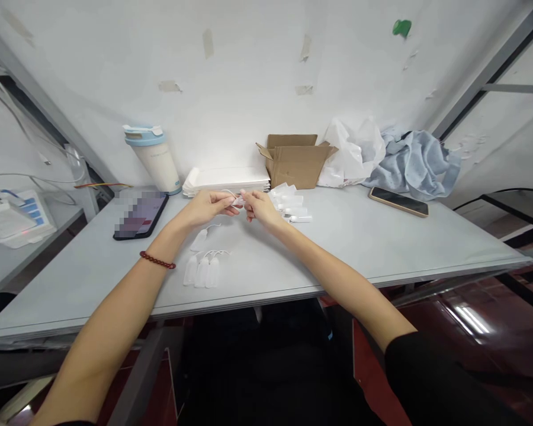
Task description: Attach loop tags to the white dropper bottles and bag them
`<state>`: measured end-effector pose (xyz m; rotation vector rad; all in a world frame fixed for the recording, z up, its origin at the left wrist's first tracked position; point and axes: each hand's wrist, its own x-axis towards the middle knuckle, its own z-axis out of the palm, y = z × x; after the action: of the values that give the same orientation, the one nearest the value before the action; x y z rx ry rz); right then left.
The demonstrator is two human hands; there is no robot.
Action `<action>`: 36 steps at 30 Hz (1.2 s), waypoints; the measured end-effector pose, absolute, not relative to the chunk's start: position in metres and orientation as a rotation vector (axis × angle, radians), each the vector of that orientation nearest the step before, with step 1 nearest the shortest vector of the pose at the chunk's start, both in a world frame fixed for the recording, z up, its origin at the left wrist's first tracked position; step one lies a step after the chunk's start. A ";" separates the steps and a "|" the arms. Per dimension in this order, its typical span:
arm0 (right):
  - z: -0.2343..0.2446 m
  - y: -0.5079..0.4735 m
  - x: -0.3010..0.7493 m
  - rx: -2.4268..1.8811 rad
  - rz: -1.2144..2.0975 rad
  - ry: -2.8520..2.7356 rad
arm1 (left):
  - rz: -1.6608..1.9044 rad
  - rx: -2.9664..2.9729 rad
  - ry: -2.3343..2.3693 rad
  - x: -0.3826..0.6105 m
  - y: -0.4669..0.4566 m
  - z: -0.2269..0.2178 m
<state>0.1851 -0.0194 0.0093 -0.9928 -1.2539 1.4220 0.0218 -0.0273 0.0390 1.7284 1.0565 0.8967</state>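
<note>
My left hand (209, 207) and my right hand (260, 207) meet above the middle of the grey table (382, 248). Both pinch a small clear item (238, 201) between their fingertips; it is too small to name for sure. A thin white string hangs from it near the left fingers. Just right of my right hand lies a pile of small clear bottles (289, 204). Below my left hand, three small white pieces with strings (202, 271) lie side by side, with another (199, 239) a little above them. A red bead bracelet (157, 260) circles my left wrist.
A phone with a blurred screen (141, 215) lies at left, a second phone (398, 202) at right. At the back stand a lidded cup (153, 157), a stack of white trays (226, 179), an open cardboard box (295, 160), a plastic bag (353, 151) and a blue cloth (415, 160).
</note>
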 end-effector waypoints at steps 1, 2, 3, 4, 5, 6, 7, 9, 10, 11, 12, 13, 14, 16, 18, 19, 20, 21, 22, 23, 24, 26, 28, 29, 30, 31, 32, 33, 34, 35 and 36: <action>0.009 -0.019 0.185 -0.992 1.420 -1.250 | 0.896 1.688 1.038 0.021 -0.026 0.038; 0.009 -0.019 0.185 -0.993 1.417 -1.244 | 0.884 1.644 1.030 0.020 -0.025 0.036; 0.008 -0.019 0.184 -0.995 1.414 -1.236 | 0.856 1.600 1.033 0.019 -0.025 0.035; 0.009 -0.019 0.185 -0.994 1.411 -1.233 | 0.816 1.558 1.046 0.018 -0.024 0.034; 0.009 -0.020 0.185 -0.989 1.408 -1.233 | 0.768 1.524 1.067 0.017 -0.024 0.033; 0.009 -0.020 0.185 -0.981 1.407 -1.237 | 0.723 1.503 1.088 0.017 -0.024 0.033; 0.010 -0.021 0.186 -0.972 1.408 -1.243 | 0.691 1.500 1.105 0.016 -0.024 0.033; 0.012 -0.022 0.187 -0.965 1.416 -1.250 | 0.677 1.572 1.118 0.017 -0.026 0.034; 0.012 -0.022 0.187 -0.970 1.420 -1.248 | 0.692 1.645 1.118 0.018 -0.027 0.035; 0.012 -0.021 0.188 -0.980 1.423 -1.246 | 0.718 1.737 1.121 0.019 -0.028 0.036; 0.012 -0.020 0.189 -0.994 1.426 -1.243 | 0.750 1.836 1.127 0.021 -0.029 0.037; 0.011 -0.019 0.189 -1.009 1.426 -1.238 | 0.780 1.925 1.137 0.023 -0.030 0.037; 0.010 -0.018 0.190 -1.022 1.427 -1.232 | 0.802 1.994 1.146 0.024 -0.031 0.038; 0.009 -0.017 0.190 -1.033 1.426 -1.222 | 0.812 2.048 1.150 0.027 -0.033 0.039; 0.009 -0.017 0.190 -1.012 1.428 -1.226 | 0.785 1.989 1.140 0.028 -0.033 0.039; 0.009 -0.017 0.190 -0.994 1.429 -1.234 | 0.771 1.925 1.138 0.028 -0.033 0.039; 0.010 -0.018 0.190 -0.974 1.429 -1.243 | 0.758 1.846 1.144 0.028 -0.032 0.038; 0.010 -0.019 0.189 -0.955 1.427 -1.253 | 0.739 1.763 1.152 0.027 -0.031 0.037; 0.011 -0.020 0.189 -0.943 1.424 -1.261 | 0.715 1.689 1.158 0.026 -0.030 0.036; 0.011 -0.021 0.189 -0.937 1.420 -1.267 | 0.696 1.638 1.162 0.025 -0.029 0.036; 0.011 -0.021 0.188 -0.933 1.416 -1.273 | 0.686 1.622 1.161 0.024 -0.029 0.035; 0.011 -0.021 0.189 -0.931 1.412 -1.283 | 0.704 1.705 1.147 0.024 -0.029 0.034; 0.010 -0.020 0.190 -0.938 1.409 -1.284 | 0.774 1.907 1.149 0.026 -0.030 0.033; 0.010 -0.019 0.190 -0.948 1.408 -1.279 | 0.811 2.022 1.158 0.027 -0.030 0.033; 0.009 -0.018 0.191 -0.959 1.409 -1.273 | 0.845 2.128 1.171 0.028 -0.030 0.033; 0.009 -0.017 0.191 -0.970 1.415 -1.266 | 0.874 2.216 1.185 0.029 -0.030 0.032; 0.009 -0.017 0.192 -0.979 1.421 -1.258 | 0.899 2.282 1.196 0.030 -0.031 0.032; 0.009 -0.017 0.192 -0.984 1.428 -1.253 | 0.915 2.321 1.203 0.031 -0.031 0.032; 0.010 -0.017 0.192 -0.985 1.433 -1.251 | 0.923 2.330 1.207 0.032 -0.030 0.031; 0.010 -0.017 0.192 -0.985 1.436 -1.251 | 0.916 2.315 1.209 0.032 -0.030 0.031; 0.010 -0.017 0.192 -0.983 1.433 -1.256 | 0.898 2.277 1.212 0.032 -0.030 0.031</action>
<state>0.1917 -0.0170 0.0100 -0.9834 -1.2555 1.4329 0.0319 -0.0303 0.0314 2.2769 1.2117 0.8976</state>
